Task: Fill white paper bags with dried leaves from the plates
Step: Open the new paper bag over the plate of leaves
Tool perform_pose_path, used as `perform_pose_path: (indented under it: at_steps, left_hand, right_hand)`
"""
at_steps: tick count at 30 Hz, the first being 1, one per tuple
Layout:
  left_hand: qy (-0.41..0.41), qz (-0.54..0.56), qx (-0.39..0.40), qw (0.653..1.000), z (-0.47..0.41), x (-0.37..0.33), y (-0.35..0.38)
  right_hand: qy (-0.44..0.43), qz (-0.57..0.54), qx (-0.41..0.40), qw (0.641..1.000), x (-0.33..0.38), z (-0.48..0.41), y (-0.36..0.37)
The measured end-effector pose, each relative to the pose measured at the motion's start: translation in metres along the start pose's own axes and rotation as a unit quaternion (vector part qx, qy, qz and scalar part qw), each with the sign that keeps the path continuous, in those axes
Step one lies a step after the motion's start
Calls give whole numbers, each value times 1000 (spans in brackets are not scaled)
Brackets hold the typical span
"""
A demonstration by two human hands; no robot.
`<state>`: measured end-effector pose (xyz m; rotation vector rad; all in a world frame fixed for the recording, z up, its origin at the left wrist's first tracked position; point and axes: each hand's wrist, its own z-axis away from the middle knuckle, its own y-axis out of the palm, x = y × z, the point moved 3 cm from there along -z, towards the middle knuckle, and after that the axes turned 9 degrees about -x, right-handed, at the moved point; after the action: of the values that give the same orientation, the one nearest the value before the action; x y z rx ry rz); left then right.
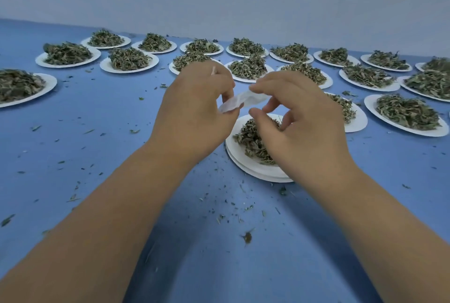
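A small white paper bag [239,101] is held between both hands above the blue table. My left hand [194,112] pinches its left end with curled fingers. My right hand [299,117] pinches its right end between fingertips and thumb. Directly below the hands sits a stack of white paper plates [246,159] with a heap of dried green leaves [250,140] on top, partly hidden by my right hand.
Several white plates heaped with dried leaves cover the far half of the blue table [97,151], such as a plate at the left edge [48,83] and one at the right [372,108]. Leaf crumbs litter the near surface. A pale wall [219,5] rises behind.
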<state>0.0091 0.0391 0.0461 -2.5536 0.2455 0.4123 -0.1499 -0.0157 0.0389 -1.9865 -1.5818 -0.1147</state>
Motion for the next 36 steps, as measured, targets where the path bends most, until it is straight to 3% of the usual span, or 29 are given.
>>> perform_pose_path:
  at_steps: [12, 14, 18, 20, 28, 36]
  left_hand:
    - [-19, 73, 23, 997, 6, -2, 7]
    - [-69, 132, 67, 987, 6, -1, 7]
    - [-136, 213, 248, 935, 12, 4, 8]
    - [-156, 230, 287, 917, 14, 7, 8]
    - [-155, 226, 277, 921, 8, 10, -1]
    - [-118, 157, 260, 946, 9, 12, 1]
  right_hand:
    - [-14, 45, -13, 999, 0, 1, 2]
    - [-5, 24, -23, 999, 2, 2, 0]
    - [52, -54, -5, 997, 5, 7, -1]
    - [71, -88, 4, 994, 8, 7, -1]
    - [53, -156, 20, 986, 13, 6, -1]
    - [51, -110, 63, 991, 11, 6, -3]
